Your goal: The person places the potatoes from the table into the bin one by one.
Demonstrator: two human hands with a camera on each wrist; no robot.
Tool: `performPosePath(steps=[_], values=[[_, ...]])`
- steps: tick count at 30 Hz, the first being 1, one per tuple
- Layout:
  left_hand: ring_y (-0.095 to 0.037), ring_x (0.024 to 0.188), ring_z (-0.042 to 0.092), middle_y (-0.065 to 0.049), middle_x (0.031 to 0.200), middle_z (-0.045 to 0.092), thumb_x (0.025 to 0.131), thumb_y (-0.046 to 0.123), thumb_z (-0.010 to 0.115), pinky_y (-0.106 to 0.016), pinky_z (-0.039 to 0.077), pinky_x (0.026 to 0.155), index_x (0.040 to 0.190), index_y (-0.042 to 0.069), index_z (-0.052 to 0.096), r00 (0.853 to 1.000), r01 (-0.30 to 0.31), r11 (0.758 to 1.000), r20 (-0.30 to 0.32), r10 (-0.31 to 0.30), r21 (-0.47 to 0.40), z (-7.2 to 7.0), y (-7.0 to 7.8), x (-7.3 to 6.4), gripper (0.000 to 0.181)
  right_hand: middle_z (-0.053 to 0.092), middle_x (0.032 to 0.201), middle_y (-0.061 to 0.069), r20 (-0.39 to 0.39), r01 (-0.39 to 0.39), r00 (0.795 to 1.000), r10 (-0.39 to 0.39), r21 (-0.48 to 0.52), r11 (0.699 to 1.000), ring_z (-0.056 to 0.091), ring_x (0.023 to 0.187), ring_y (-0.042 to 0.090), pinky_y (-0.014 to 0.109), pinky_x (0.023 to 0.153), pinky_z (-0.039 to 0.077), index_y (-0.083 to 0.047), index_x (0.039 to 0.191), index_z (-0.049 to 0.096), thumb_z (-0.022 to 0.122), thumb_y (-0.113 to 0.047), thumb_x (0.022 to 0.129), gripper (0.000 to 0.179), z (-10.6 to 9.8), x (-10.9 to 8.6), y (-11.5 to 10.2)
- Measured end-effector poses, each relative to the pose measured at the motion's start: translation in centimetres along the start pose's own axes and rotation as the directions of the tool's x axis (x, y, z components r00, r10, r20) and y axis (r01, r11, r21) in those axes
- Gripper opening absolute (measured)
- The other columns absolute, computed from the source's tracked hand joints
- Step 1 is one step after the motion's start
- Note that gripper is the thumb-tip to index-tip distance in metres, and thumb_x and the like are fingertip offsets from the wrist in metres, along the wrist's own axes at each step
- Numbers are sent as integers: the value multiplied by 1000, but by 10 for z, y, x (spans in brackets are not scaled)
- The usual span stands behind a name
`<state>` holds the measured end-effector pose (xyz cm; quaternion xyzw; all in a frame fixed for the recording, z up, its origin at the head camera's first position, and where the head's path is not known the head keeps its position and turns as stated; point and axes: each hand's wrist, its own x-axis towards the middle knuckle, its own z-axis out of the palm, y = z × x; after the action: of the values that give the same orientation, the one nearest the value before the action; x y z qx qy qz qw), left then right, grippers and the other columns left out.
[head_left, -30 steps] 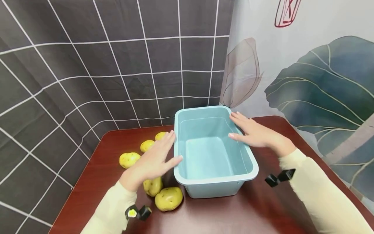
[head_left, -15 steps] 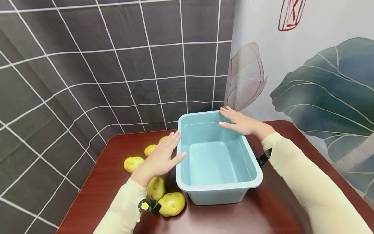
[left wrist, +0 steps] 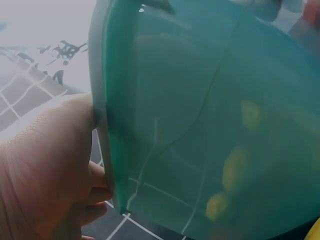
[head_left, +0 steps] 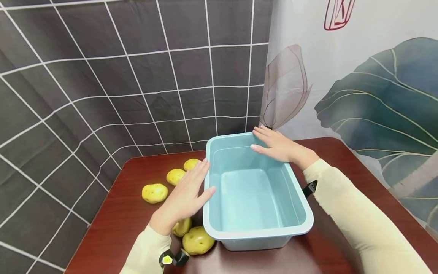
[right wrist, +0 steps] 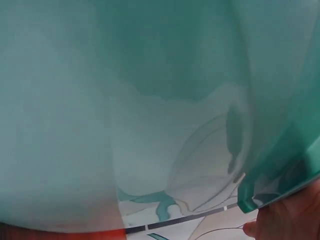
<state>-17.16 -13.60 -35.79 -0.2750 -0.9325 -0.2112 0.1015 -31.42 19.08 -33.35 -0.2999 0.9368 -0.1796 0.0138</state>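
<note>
Shifted inward, the right hand (head_left: 278,146) (fingers straight) touches the basin (head_left: 253,234).

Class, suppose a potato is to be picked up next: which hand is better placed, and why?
Probably the left hand: the potatoes lie around it, left of the blue tub. The right hand is at the rim's far right corner, so it would likely have to reach across.
</note>
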Motion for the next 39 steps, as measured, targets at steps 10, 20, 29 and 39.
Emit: performPosePath(steps=[10, 20, 29, 39], values=[[-17, 146, 12, -3, 157, 23, 98, 46, 46, -57, 18, 111, 152, 9, 26, 996, 71, 997, -56, -70, 21, 0, 9, -23, 68, 11, 160, 7, 8, 39, 999, -38, -30, 999, -1, 147, 27, 54, 114, 12, -11, 155, 14, 49, -64, 90, 90, 11, -3, -15], [-16, 145, 15, 0, 157, 25, 96, 43, 51, -60, 20, 109, 151, 10, 30, 999, 46, 998, -15, -45, 51, 3, 27, -24, 67, 18, 159, 3, -125, 2, 992, 25, 206, 979, 6, 147, 23, 56, 112, 16, -15, 152, 27, 53, -47, 96, 70, 17, -51, -3], [-9, 145, 10, 4, 158, 22, 96, 44, 50, -58, 19, 110, 152, 14, 28, 998, 60, 997, 19, -61, 51, 6, 31, -25, 68, 12, 160, 2, -141, 41, 990, 0, 287, 957, 1, 147, 26, 61, 109, 19, -15, 154, 22, 59, -38, 95, 73, 15, -70, 1], [-10, 145, 12, 4, 157, 23, 96, 48, 47, -54, 19, 112, 152, 15, 30, 993, 113, 983, 1, -114, 145, 1, 37, -26, 67, 5, 161, 4, -65, -5, 998, 18, 192, 981, -4, 147, 27, 59, 111, 12, -7, 153, 20, 58, -46, 93, 81, 7, -93, -15]])
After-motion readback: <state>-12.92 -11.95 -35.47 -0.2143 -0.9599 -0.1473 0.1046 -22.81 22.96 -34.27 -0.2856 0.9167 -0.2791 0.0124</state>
